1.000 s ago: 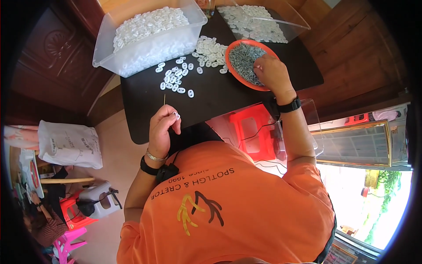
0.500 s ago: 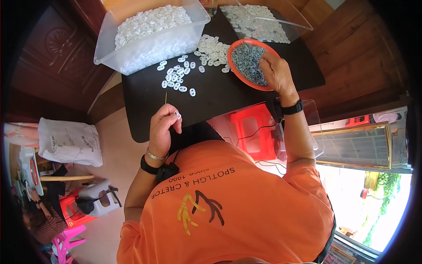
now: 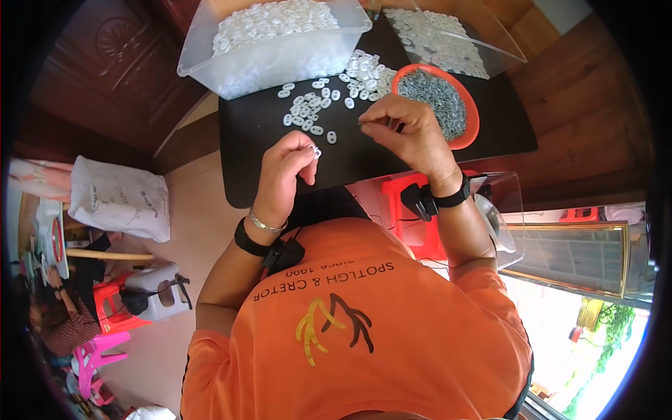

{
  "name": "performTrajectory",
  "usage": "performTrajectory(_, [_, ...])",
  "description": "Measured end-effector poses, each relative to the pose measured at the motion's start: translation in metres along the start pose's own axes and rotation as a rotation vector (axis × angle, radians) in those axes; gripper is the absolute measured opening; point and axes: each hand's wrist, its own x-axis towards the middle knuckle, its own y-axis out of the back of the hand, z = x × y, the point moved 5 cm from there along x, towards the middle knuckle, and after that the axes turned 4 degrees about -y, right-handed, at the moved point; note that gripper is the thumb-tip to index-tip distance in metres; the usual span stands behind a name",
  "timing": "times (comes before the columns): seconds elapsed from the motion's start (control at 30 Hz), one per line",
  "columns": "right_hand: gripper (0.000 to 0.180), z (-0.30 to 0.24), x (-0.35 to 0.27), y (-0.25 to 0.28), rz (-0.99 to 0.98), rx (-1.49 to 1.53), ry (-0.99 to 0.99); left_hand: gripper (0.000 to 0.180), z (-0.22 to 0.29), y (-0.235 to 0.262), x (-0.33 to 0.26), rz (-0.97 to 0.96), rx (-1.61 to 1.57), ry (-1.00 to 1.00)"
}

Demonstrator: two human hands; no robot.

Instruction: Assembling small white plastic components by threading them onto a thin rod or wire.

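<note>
My left hand (image 3: 285, 166) is closed, with a small white oval piece with holes (image 3: 316, 151) pinched between thumb and forefinger above the table's near edge. To its right, my right hand (image 3: 407, 129) pinches a small dark metal piece (image 3: 362, 123), too small to make out clearly. An orange bowl (image 3: 473, 115) beside that hand is full of thin grey metal pieces (image 3: 437, 101) that look like screws. Several loose white two-hole ovals (image 3: 308, 108) lie just beyond my left hand. A denser heap of them (image 3: 367, 73) reaches toward the bowl.
At the far left of the dark table (image 3: 259, 150) stands a translucent bin (image 3: 280, 66) heaped with white ovals. A clear tray (image 3: 504, 59) of white pieces lies at the far right. A red stool (image 3: 399, 203) is partly under the table. Another person's arm (image 3: 64, 294) shows at far left.
My right hand has left the bowl and come left toward my left hand, bringing a small dark piece. My left hand still holds its white oval; the thin rod above it no longer shows.
</note>
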Motion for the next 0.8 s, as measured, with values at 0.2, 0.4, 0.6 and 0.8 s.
performTrajectory(0.2, [0.009,-0.025,-0.001,-0.033,-0.098,-0.075,0.149,0.014,0.003,-0.003,-0.009,0.019,0.027,-0.069])
performTrajectory(0.4, [0.006,-0.023,-0.002,-0.048,-0.207,0.058,0.067,0.016,0.005,0.0,-0.013,0.014,0.092,-0.055])
performTrajectory(0.6, [0.003,-0.022,-0.003,-0.05,-0.231,0.068,0.068,0.014,0.005,-0.003,-0.014,-0.012,0.056,-0.08])
performTrajectory(0.8, [0.002,-0.025,-0.008,-0.051,-0.259,0.044,0.066,0.014,0.005,-0.003,-0.018,-0.054,0.109,-0.074])
